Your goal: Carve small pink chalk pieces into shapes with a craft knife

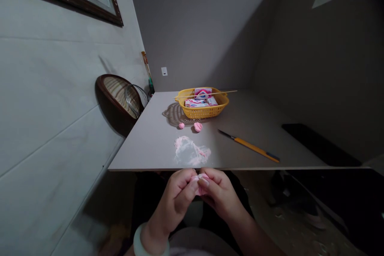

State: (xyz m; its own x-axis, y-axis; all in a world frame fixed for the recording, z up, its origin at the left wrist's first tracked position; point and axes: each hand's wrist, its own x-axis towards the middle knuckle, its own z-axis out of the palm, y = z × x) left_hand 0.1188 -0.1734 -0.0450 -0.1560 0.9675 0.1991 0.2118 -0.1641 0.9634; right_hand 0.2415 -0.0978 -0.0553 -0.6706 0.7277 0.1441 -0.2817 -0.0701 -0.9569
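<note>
With left hand point(181, 192) and right hand point(221, 193) both curled tightly, fingertips pinching the pink piece point(198, 191) between them, press evenly against likely cracking. Ahead, avoid knocking two pink lumps point(198, 127); ahead-right, avoid the knife point(249, 145).

Pinching a soft pale-pink lump point(197, 192) between left hand point(182, 194) and right hand point(220, 192), well in front of a yellow perforated plastic basket point(207, 113). Just in front of that basket, a small round pink ball point(181, 126) and a larger creased pink blob point(198, 127); farther in front, a patchy pinkish-white powdery smear point(181, 148). To its front right, a slim orange-handled knife point(252, 147). Across it, a thin pale stick point(226, 92); inside, pink-and-white boxes point(196, 103).
</note>
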